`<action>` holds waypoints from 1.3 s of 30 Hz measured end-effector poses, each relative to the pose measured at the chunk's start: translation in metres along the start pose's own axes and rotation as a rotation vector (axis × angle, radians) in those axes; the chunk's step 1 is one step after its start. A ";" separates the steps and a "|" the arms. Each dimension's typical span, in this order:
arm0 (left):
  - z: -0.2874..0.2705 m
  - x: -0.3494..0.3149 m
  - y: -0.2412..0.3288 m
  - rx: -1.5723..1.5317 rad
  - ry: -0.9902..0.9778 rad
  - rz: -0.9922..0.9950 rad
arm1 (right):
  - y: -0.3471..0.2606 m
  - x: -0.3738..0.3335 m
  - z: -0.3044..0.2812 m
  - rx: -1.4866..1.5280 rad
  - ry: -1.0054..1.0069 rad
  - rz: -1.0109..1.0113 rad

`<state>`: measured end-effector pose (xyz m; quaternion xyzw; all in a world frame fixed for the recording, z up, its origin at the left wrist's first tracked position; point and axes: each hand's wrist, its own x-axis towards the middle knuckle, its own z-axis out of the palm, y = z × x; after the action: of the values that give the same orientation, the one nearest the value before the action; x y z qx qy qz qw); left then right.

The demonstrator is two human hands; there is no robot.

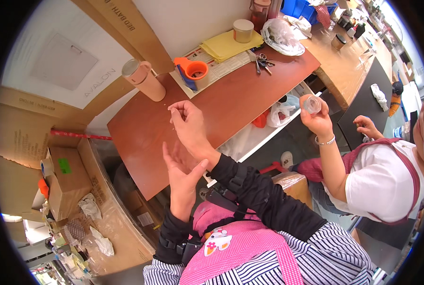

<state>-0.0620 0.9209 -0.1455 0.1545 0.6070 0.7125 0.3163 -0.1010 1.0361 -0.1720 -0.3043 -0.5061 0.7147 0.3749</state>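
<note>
My right hand [189, 124] is raised over the red-brown desk top [140, 137], its fingers curled in and the thumb pressed against them. Whatever it may hold is too small to make out. Below it, my left hand [182, 183] is held up with fingers apart and nothing in it, near the right wrist and the desk's front edge. Beyond my hands a pink tumbler with a handle [145, 81] stands on the desk. An orange cup-shaped holder [196, 70] sits to its right, beside a blue strip-like object [187, 78].
At right, another person's hand [316, 118] holds a small clear jar [312, 104]. An open drawer [264, 138] with plastic bags juts from the desk. Scissors [264, 61], yellow paper [226, 46] and a lidded jar [243, 31] lie farther back. Cardboard boxes [69, 180] stand left.
</note>
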 end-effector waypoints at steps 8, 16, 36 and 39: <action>-0.071 -0.017 -0.002 -0.524 -0.305 -0.508 | -0.009 -0.044 0.063 0.215 -0.017 0.197; -0.107 -0.024 0.024 -1.027 -0.467 -0.745 | -0.001 -0.068 0.101 0.350 0.068 0.208; -0.177 -0.043 0.002 -0.660 -0.341 -0.315 | 0.052 -0.113 0.155 0.203 0.023 0.468; -0.189 -0.048 -0.008 -0.627 -0.292 -0.247 | 0.062 -0.118 0.162 0.173 -0.004 0.484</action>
<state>-0.1382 0.7456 -0.1861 0.0755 0.3215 0.7908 0.5153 -0.1840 0.8440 -0.1753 -0.3817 -0.3562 0.8249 0.2168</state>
